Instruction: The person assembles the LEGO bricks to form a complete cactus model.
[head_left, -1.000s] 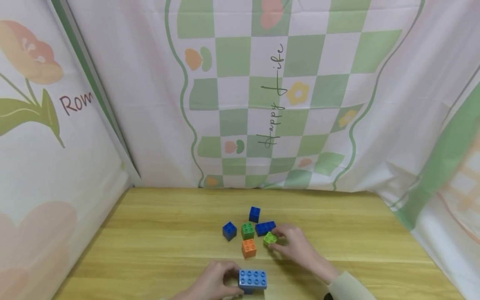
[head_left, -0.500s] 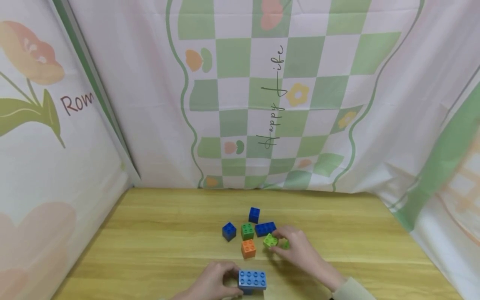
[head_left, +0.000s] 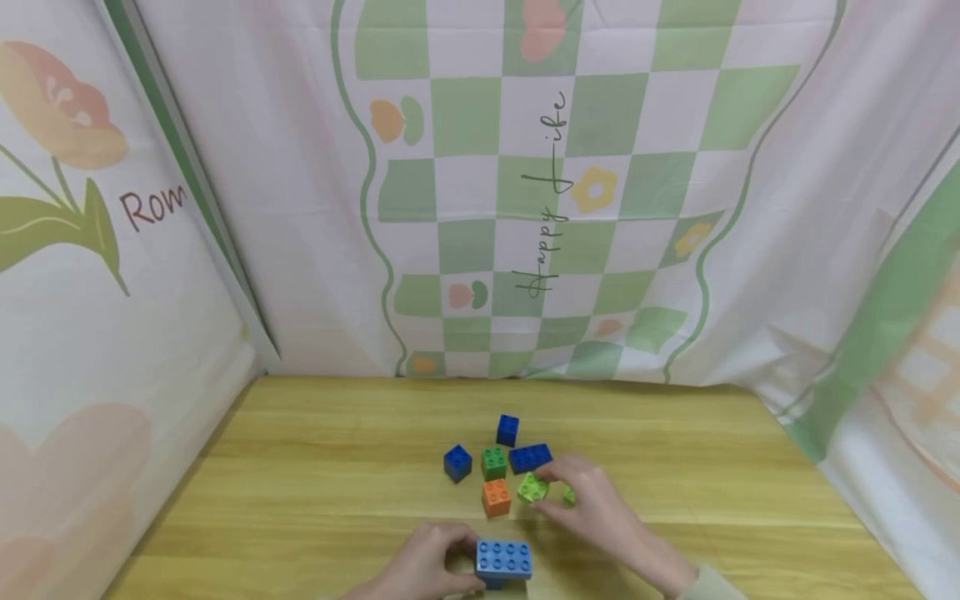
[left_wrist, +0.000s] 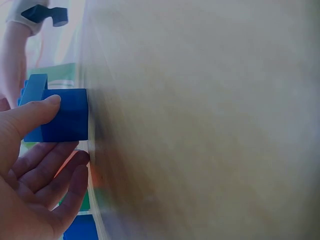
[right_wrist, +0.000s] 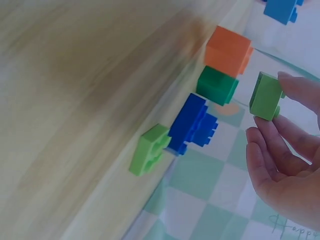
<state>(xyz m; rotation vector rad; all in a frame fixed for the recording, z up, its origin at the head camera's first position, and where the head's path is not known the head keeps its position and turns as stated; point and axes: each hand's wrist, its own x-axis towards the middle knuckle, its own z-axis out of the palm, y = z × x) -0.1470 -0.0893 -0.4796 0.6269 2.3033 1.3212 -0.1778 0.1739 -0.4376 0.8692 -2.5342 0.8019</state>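
Observation:
Near the front of the table, my left hand (head_left: 427, 562) holds a light blue eight-stud toy building brick (head_left: 504, 560) stacked on a darker blue brick (left_wrist: 70, 116). In the left wrist view, the thumb presses the stack's side and the fingers lie beneath. My right hand (head_left: 603, 508) pinches a lime green four-stud brick (right_wrist: 266, 96) between thumb and fingertips, raised off the table in the right wrist view. A second lime green brick (right_wrist: 149, 149) stands on the table, partly hidden behind the right hand in the head view.
Left of the right hand stand an orange brick (head_left: 496, 498) and a green brick (head_left: 493, 463). A long dark blue brick (head_left: 530, 457) and two small blue bricks (head_left: 457, 463), one farther back, surround the green one. Printed curtains (head_left: 315, 250) hang behind the wooden table (head_left: 337, 433).
The pinched lime green brick has turned and shifted slightly left with my right hand. The second lime green brick has come into view behind that hand. My left hand keeps its hold.

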